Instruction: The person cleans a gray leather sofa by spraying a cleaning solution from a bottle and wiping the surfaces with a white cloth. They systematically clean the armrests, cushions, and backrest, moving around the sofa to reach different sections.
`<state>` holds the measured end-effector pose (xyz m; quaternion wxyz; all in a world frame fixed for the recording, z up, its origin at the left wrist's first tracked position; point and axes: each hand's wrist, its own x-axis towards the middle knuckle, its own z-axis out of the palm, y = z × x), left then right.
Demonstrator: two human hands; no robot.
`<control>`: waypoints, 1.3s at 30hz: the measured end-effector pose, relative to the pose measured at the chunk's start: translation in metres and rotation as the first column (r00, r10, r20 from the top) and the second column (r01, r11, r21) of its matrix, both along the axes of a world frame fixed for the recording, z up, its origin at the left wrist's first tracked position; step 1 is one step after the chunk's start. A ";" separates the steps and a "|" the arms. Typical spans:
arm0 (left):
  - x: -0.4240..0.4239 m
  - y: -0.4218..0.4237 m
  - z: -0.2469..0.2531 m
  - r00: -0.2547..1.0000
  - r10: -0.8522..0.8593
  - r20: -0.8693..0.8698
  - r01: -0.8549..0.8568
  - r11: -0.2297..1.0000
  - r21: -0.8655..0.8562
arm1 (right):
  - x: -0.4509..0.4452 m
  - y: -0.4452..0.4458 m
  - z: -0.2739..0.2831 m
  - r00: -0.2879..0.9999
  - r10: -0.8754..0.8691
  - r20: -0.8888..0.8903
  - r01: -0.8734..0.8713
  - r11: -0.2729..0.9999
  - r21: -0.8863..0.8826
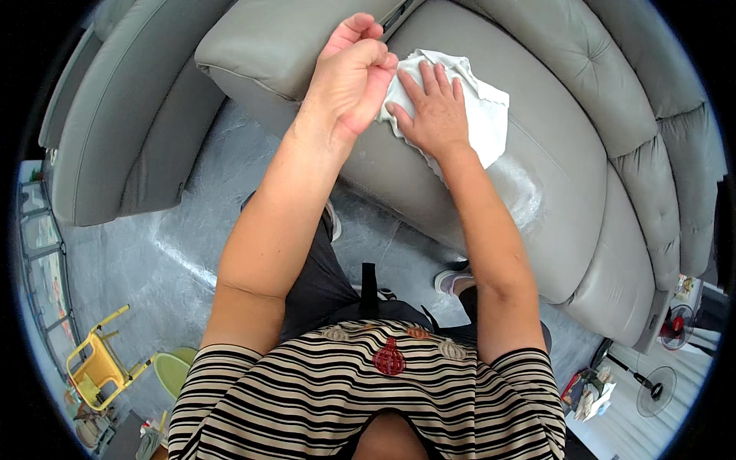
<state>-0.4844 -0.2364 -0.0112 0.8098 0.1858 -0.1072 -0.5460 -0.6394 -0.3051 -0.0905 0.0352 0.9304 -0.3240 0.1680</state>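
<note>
A white cloth (487, 123) lies spread on the grey leather seat (552, 149) of a sofa. My right hand (434, 112) rests flat on the cloth, palm down, with the fingers apart. To its left, my left hand (359, 75) is raised beside the cloth's left edge, its palm turned partly up and its fingers curled. Whether anything small is between those fingers cannot be seen. The left forearm crosses in front of the sofa's seat edge.
A padded grey armrest (259, 52) stands behind my left hand, and tufted backrests (598, 69) curve along the right. Lower left are a yellow chair (98, 368) and a green basin (172, 371). A fan (655, 391) stands lower right.
</note>
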 end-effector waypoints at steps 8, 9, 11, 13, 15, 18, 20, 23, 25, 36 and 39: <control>0.024 0.018 0.017 0.969 0.221 0.109 -0.167 0.916 -0.366 | -0.126 0.089 -0.002 0.978 0.069 -0.199 -0.040 0.989 0.145; 0.027 0.021 0.025 0.935 0.328 0.135 -0.262 0.896 -0.358 | -0.121 0.099 -0.003 0.979 0.029 -0.203 0.000 0.990 0.142; 0.032 0.017 0.019 0.910 0.374 0.180 -0.291 0.884 -0.366 | -0.086 0.098 -0.022 0.990 0.041 -0.134 -0.025 0.993 0.113; 0.035 0.009 0.014 0.895 0.392 0.212 -0.302 0.883 -0.359 | -0.016 0.095 -0.019 0.991 0.102 -0.091 -0.087 0.984 0.158; 0.025 0.002 0.018 0.866 0.411 0.284 -0.316 0.891 -0.325 | 0.040 0.090 -0.019 0.990 0.134 -0.047 -0.126 0.981 0.150; 0.023 -0.005 0.011 0.850 0.406 0.335 -0.314 0.902 -0.297 | 0.055 0.094 -0.036 0.993 0.100 -0.056 -0.095 0.992 0.086; 0.029 0.002 0.008 0.861 0.386 0.331 -0.297 0.910 -0.287 | 0.017 0.096 -0.035 0.984 0.166 -0.063 -0.160 0.984 0.080; 0.028 0.012 0.013 0.879 0.379 0.289 -0.299 0.911 -0.285 | -0.081 0.115 -0.019 0.981 0.006 -0.194 0.032 0.980 0.196; 0.029 0.012 0.015 0.892 0.371 0.257 -0.273 0.897 -0.348 | -0.123 0.127 -0.022 0.963 -0.007 -0.271 0.045 0.990 0.134; -0.074 0.041 0.012 -0.283 -0.448 0.848 0.876 0.239 0.419 | 0.049 -0.025 -0.006 0.982 -0.174 -0.072 0.178 0.983 0.051; -0.108 0.060 -0.011 -0.666 -0.238 0.707 0.704 0.113 0.701 | 0.067 -0.019 -0.001 0.951 -0.195 -0.240 0.187 0.981 -0.053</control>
